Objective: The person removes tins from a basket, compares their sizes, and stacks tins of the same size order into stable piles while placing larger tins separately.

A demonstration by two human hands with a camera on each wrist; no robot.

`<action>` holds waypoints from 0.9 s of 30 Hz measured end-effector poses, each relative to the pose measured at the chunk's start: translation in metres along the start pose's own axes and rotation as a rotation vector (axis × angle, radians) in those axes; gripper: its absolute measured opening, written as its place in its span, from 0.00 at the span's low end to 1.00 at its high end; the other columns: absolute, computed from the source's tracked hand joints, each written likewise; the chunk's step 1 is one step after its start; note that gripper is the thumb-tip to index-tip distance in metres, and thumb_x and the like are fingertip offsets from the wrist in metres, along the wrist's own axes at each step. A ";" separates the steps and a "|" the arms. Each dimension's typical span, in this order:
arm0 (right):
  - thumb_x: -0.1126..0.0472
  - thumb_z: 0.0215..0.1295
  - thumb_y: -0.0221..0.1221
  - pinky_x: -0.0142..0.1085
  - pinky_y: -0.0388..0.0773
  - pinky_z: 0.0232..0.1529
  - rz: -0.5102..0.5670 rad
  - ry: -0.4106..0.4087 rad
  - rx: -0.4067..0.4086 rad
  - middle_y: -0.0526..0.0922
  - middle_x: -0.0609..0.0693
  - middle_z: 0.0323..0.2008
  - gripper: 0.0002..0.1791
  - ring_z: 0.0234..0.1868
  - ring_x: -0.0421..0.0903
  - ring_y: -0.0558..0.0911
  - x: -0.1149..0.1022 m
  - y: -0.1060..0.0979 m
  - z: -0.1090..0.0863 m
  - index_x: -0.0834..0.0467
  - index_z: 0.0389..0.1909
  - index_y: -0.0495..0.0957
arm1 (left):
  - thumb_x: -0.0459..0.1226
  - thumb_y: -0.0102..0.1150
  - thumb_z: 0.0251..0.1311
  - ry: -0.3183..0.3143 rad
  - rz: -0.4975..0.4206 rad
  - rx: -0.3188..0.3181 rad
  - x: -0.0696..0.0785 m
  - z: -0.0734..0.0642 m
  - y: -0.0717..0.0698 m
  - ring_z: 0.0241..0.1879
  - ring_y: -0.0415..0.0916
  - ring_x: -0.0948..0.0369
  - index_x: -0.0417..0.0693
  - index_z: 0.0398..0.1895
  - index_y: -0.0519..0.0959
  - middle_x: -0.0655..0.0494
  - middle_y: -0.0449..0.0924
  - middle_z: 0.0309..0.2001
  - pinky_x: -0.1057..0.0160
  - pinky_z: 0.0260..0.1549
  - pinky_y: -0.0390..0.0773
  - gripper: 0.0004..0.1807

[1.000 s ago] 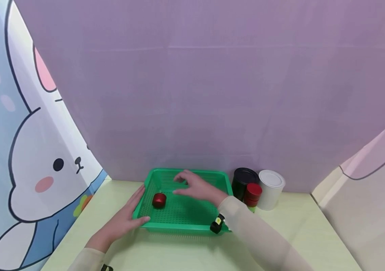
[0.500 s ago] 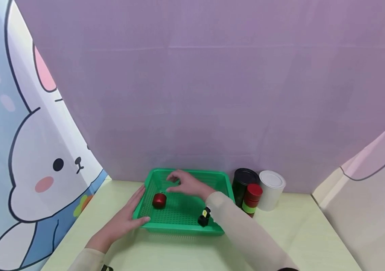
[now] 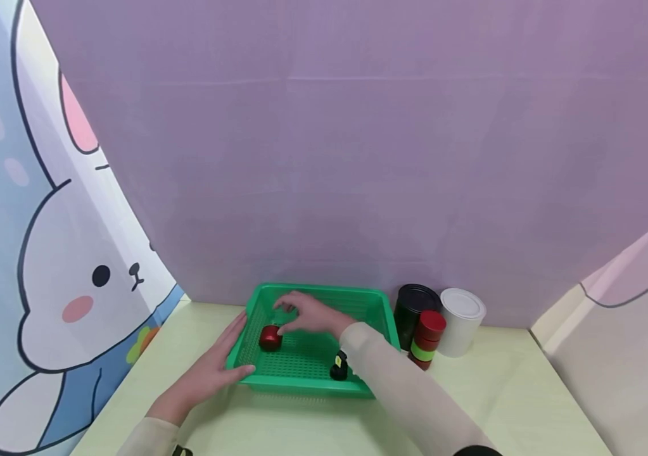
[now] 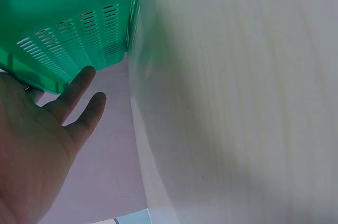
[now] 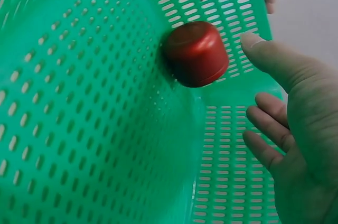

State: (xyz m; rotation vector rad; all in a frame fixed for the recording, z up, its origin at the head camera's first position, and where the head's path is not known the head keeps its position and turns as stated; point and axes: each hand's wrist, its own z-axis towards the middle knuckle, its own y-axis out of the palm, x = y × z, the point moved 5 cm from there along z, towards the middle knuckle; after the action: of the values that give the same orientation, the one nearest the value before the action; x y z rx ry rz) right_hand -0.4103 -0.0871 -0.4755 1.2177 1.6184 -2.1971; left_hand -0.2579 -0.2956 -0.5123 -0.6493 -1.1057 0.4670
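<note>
A small, shiny red canister (image 3: 270,339) lies near the left side inside a green plastic basket (image 3: 312,384). My left hand (image 3: 209,372) rests along the basket's left side, its fingers extended and the thumb at the front rim. Over the basket floor, just right of the red canister, hovers my right hand (image 3: 313,314), thumb and fingers spread apart. In the right wrist view a gap shows between the thumb of that hand (image 5: 311,123) and the canister (image 5: 196,55). The left wrist view has the left palm (image 4: 37,145) beside the slotted basket wall (image 4: 68,39).
Right of the basket stand a black can (image 3: 412,310), a white can (image 3: 462,323) and a red jar with a green band (image 3: 428,335). A purple cloth (image 3: 358,158) hangs behind the pale table (image 3: 506,392); a rabbit-print cloth (image 3: 73,272) is at left.
My right hand has moved left and slightly down across the basket, closer to the red canister. The left hand stays at the basket's left side.
</note>
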 end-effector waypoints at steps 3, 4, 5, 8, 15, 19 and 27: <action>0.51 0.72 0.75 0.41 0.83 0.61 -0.026 -0.001 -0.019 0.77 0.59 0.69 0.35 0.69 0.59 0.79 0.004 0.007 0.002 0.53 0.76 0.77 | 0.48 0.72 0.72 0.005 0.003 0.002 0.000 0.000 0.000 0.86 0.45 0.33 0.48 0.93 0.44 0.43 0.42 0.91 0.19 0.71 0.62 0.58; 0.51 0.73 0.75 0.41 0.83 0.61 -0.032 0.000 -0.026 0.77 0.59 0.69 0.35 0.69 0.59 0.79 0.005 0.008 0.002 0.53 0.77 0.76 | 0.47 0.72 0.72 0.006 0.004 0.003 0.001 0.000 0.000 0.86 0.45 0.33 0.48 0.93 0.44 0.42 0.42 0.91 0.19 0.71 0.62 0.58; 0.51 0.73 0.75 0.41 0.84 0.60 -0.042 0.002 -0.032 0.77 0.59 0.69 0.35 0.69 0.58 0.79 0.006 0.010 0.003 0.52 0.77 0.76 | 0.47 0.72 0.72 0.007 0.005 0.003 0.001 0.000 0.000 0.86 0.45 0.33 0.47 0.93 0.44 0.42 0.42 0.91 0.19 0.71 0.62 0.58; 0.52 0.73 0.75 0.40 0.84 0.59 -0.070 -0.006 -0.042 0.77 0.58 0.68 0.35 0.68 0.56 0.80 0.007 0.013 0.003 0.52 0.77 0.76 | 0.47 0.72 0.73 0.004 0.010 0.004 0.002 0.000 0.001 0.86 0.45 0.33 0.47 0.93 0.45 0.43 0.42 0.91 0.19 0.71 0.62 0.57; 0.52 0.73 0.75 0.38 0.84 0.58 -0.100 -0.010 -0.072 0.78 0.57 0.67 0.36 0.65 0.47 0.80 0.011 0.018 0.005 0.50 0.78 0.76 | 0.47 0.71 0.73 0.012 0.029 0.011 0.005 0.000 0.000 0.85 0.46 0.31 0.45 0.92 0.45 0.41 0.43 0.91 0.19 0.70 0.63 0.57; 0.51 0.73 0.75 0.37 0.83 0.59 -0.112 0.001 -0.108 0.78 0.53 0.66 0.37 0.65 0.45 0.80 0.012 0.023 0.006 0.47 0.80 0.75 | 0.47 0.71 0.73 0.005 0.019 0.002 0.005 0.000 0.000 0.86 0.45 0.33 0.46 0.93 0.44 0.43 0.42 0.91 0.20 0.71 0.62 0.57; 0.55 0.73 0.75 0.38 0.81 0.63 -0.143 0.005 -0.158 0.78 0.49 0.66 0.37 0.66 0.47 0.81 0.005 0.029 0.008 0.46 0.80 0.74 | 0.46 0.72 0.73 0.013 0.017 -0.004 0.006 0.001 0.000 0.86 0.45 0.32 0.43 0.92 0.44 0.41 0.42 0.91 0.21 0.72 0.61 0.57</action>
State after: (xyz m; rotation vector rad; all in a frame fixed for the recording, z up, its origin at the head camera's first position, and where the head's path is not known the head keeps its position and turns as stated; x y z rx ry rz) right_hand -0.4017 -0.1045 -0.4996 1.0971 1.8955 -2.0980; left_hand -0.2567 -0.2912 -0.5076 -0.6652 -1.0893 0.4746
